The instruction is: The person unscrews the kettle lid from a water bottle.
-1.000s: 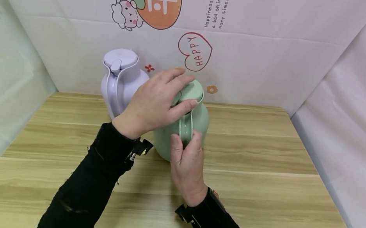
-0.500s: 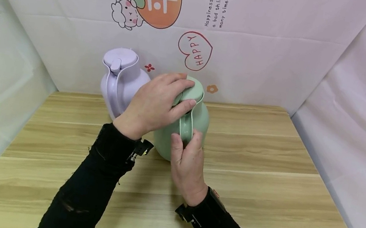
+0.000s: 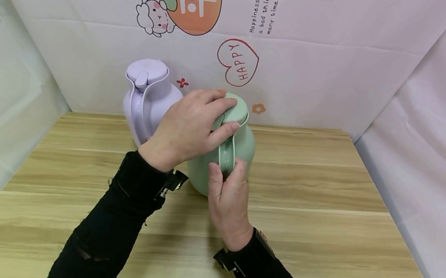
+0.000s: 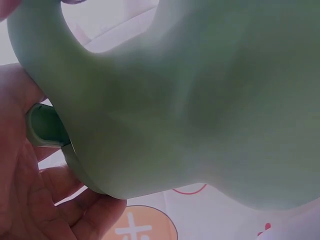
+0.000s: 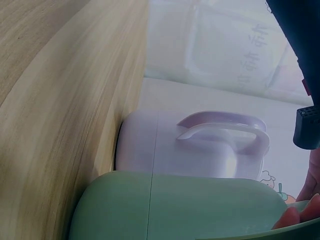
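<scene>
A green thermos jug [image 3: 243, 147] stands on the wooden table in the head view, its handle facing me. My left hand [image 3: 190, 124] grips its round lid [image 3: 236, 111], thumb on the near side and fingers over the far side. In the left wrist view, those fingers curl about the lid's edge beside a small green lever [image 4: 47, 125]. My right hand [image 3: 230, 202] holds the lower handle [image 3: 226, 156], thumb on one side. To the left stands a lilac thermos jug [image 3: 153, 99] with its lid on, partly hidden by my left hand.
The wood-grain table [image 3: 324, 212] runs back to a white printed cloth [image 3: 310, 75]. White side cloths [image 3: 443, 143] rise at left and right. In the right wrist view, the lilac jug [image 5: 200, 150] stands close to the green one [image 5: 200, 200].
My left fingers have come down slightly onto the far side of the lid. My right hand and both jugs stay in place.
</scene>
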Available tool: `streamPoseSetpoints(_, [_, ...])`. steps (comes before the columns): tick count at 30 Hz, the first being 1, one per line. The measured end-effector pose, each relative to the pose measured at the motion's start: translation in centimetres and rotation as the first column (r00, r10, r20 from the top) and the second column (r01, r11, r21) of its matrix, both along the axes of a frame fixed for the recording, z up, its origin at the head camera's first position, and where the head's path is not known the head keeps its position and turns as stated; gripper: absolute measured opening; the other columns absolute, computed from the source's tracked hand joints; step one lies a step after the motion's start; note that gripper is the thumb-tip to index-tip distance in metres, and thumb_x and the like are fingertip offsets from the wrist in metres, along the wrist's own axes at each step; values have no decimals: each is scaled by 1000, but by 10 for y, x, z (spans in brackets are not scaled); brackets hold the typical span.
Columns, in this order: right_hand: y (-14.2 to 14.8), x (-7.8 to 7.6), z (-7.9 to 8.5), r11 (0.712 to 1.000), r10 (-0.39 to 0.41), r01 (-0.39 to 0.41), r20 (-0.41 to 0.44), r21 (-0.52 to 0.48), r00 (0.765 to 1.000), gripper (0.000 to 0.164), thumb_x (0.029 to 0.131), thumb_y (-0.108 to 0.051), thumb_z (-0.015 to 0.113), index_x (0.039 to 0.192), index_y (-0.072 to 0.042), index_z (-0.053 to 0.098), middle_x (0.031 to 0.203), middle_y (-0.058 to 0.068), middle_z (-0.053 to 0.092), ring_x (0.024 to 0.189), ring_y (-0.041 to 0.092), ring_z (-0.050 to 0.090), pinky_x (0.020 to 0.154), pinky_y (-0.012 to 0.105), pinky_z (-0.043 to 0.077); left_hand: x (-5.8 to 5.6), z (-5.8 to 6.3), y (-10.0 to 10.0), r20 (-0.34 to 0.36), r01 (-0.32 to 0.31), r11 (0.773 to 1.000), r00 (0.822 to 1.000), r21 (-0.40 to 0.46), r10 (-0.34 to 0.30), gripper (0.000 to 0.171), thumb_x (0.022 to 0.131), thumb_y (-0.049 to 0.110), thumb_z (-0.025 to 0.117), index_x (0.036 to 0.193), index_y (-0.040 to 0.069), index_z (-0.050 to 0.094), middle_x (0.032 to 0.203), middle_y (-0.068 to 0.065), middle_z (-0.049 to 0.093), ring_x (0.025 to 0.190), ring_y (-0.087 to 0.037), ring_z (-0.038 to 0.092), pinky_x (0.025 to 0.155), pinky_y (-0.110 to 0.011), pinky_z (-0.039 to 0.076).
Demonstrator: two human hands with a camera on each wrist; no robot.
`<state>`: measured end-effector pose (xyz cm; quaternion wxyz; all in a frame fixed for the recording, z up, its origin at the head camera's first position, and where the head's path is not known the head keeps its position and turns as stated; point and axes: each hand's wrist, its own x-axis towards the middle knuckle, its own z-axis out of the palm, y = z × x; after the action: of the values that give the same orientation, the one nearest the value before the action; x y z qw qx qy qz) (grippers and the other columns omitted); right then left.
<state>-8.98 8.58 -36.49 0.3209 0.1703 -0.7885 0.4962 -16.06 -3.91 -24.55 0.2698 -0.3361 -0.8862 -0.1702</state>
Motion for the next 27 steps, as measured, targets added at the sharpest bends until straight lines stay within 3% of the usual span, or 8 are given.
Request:
streamPoseSetpoints(17, [0,0,1,1000,2,-2,2,0,1000,33,102,-26,47,119,2,39,88,7,52,76,14,53,60,31,46,4,2,2,-21,-39,999,999,-27,38,62,92,62,49,127,13,66,125,-16,63,112,-34,56,99,-47,42])
streamPoseSetpoints(27, [0,1,1,1000,0,0,13,2,1000,32,102,-26,47,118,1,39,85,6,50,75,14,52,59,31,45,3,0,2,-74,-52,998,996,-28,50,68,89,68,49,126,13,67,119,-17,63,105,-33,55,86,-45,45])
